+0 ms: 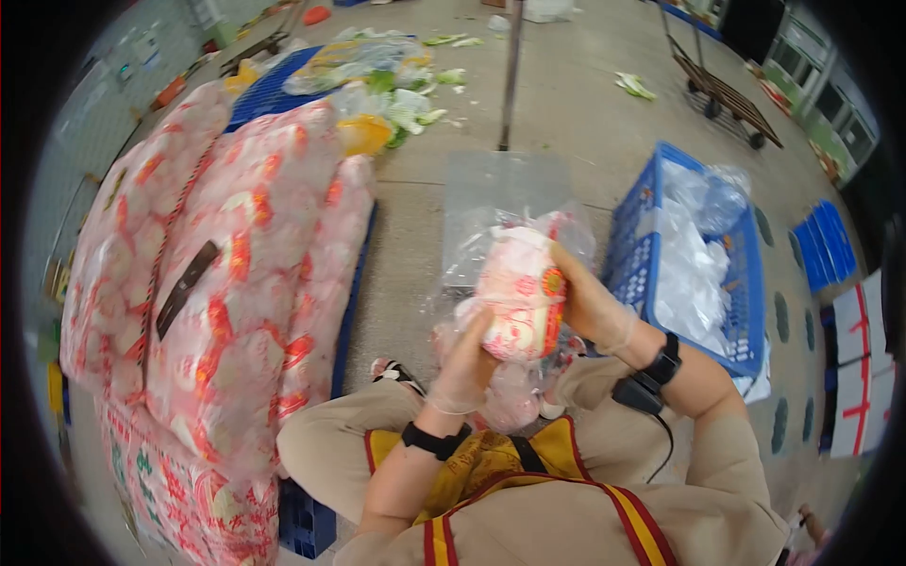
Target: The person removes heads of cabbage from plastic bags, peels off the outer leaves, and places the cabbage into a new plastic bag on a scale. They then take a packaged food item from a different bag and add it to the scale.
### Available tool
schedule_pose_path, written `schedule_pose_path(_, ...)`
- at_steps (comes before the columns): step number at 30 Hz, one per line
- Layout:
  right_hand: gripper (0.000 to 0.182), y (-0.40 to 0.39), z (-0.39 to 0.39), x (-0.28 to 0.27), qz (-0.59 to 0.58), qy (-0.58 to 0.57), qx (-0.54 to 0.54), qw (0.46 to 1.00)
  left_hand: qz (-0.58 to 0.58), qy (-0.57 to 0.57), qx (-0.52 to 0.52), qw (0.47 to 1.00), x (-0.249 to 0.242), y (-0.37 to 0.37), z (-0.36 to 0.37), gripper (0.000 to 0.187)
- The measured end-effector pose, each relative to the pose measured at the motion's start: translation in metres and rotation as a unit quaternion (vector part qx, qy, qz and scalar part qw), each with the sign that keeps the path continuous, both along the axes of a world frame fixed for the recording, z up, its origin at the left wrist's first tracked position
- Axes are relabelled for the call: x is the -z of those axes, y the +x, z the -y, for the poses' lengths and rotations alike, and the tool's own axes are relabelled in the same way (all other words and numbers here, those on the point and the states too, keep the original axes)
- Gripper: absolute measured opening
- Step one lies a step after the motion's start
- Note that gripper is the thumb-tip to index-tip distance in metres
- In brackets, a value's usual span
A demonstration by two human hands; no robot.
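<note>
Between my two hands is a rounded white packet (521, 283) in plastic wrap with red and pink print; what lies inside it is hard to make out. My left hand (464, 363) grips its lower left side, fingers closed around it. On the upper right side, my right hand (596, 300) holds it with the fingers mostly behind. Both hands wear thin clear gloves. Beneath and behind the packet, a clear plastic bag (578, 226) lies partly on a grey metal plate (472, 189). More pink-printed packets (510, 401) sit low between my legs, partly hidden.
Large sacks (231, 311) of similar packets are stacked on my left. At right stands a blue crate (634, 236) with clear plastic bags (694, 283). A pole (512, 85) rises behind the plate. Leaves (634, 87) and a flat cart (725, 90) are farther off.
</note>
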State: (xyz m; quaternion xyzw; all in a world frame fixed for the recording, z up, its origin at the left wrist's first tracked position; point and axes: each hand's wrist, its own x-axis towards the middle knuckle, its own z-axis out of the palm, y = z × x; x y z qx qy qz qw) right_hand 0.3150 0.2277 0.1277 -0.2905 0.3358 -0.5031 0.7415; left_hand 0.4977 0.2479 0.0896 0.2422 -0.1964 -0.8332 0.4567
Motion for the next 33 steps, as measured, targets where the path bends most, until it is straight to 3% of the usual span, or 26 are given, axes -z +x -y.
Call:
schedule_pose_path(3, 0.050, 0.000, -0.001, -0.003, -0.009, 0.009, -0.021, 1.000, -0.007, 0.010, 0.040, 0.999, -0.006, 0.003, -0.002, 0.047)
schedule_pose_path(11, 0.052, 0.002, -0.002, -0.007, -0.070, 0.003, -0.007, 0.997, -0.034, 0.009, 0.031, 0.999, 0.009, 0.002, 0.004, 0.049)
schedule_pose_path(20, 0.052, 0.005, -0.005, -0.009, -0.030, -0.009, -0.024, 0.999, -0.042, -0.006, 0.008, 0.999, 0.005, 0.002, 0.002, 0.049)
schedule_pose_path(29, 0.053, 0.003, -0.006, -0.008, -0.065, -0.002, -0.020, 0.998, -0.028, 0.001, 0.018, 0.999, 0.004, 0.003, 0.000, 0.050)
schedule_pose_path(33, 0.056, 0.007, -0.011, -0.013, -0.078, -0.023, -0.039, 0.996, -0.071, -0.006, 0.006, 0.997, 0.012, 0.002, 0.002, 0.051)
